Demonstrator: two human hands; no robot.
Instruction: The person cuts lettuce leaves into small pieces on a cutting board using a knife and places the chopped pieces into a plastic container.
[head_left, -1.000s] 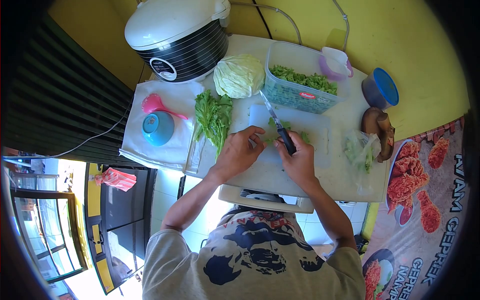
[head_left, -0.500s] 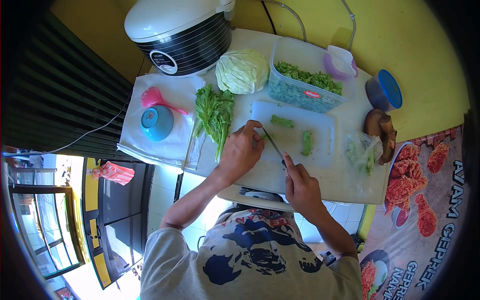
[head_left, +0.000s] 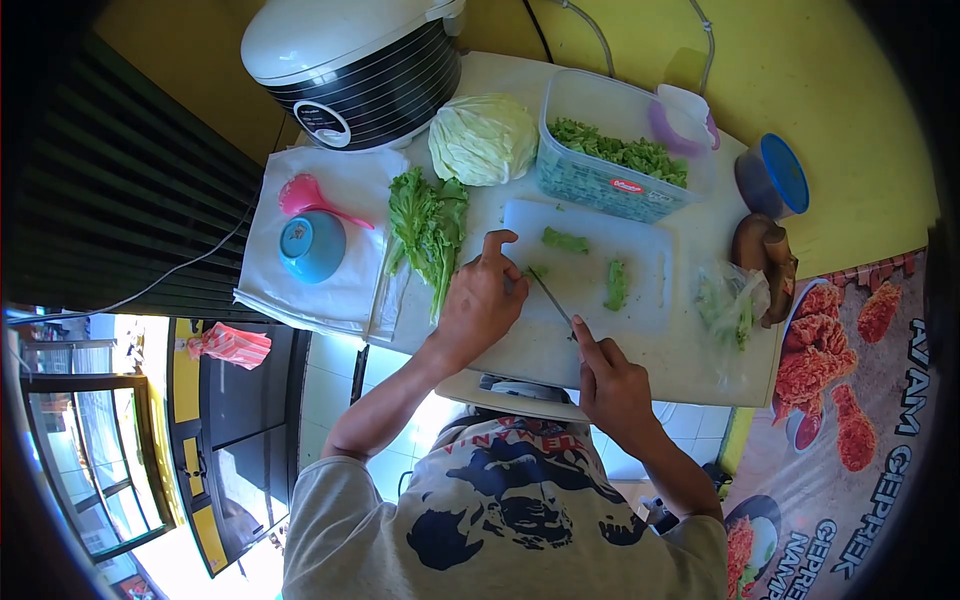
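Observation:
My right hand (head_left: 612,385) is closed around the handle of a knife (head_left: 551,297), its blade slanting up and left over the white cutting board (head_left: 640,240). My left hand (head_left: 485,300) rests at the board's left edge, index finger raised and the other fingers curled; what they hold, if anything, is hidden. A small bit of lettuce (head_left: 536,271) shows between its fingertips and the blade tip. Two cut lettuce pieces lie on the board, one piece (head_left: 566,240) near the back and another piece (head_left: 615,285) to the right. Left of my left hand lies a leafy lettuce bunch (head_left: 430,225).
Behind the board stand a clear tub (head_left: 610,190) of chopped greens and a cabbage (head_left: 482,140). A rice cooker (head_left: 360,85), a blue bowl (head_left: 312,248) and a pink ladle (head_left: 300,195) are leftward. Rightward are a plastic bag (head_left: 730,305), a brown object (head_left: 765,260) and a blue-lidded container (head_left: 770,175).
My right hand and the knife have shifted slightly right and down, drawing the blade tip a little away from the raised left index finger. The left hand stays nearly in place.

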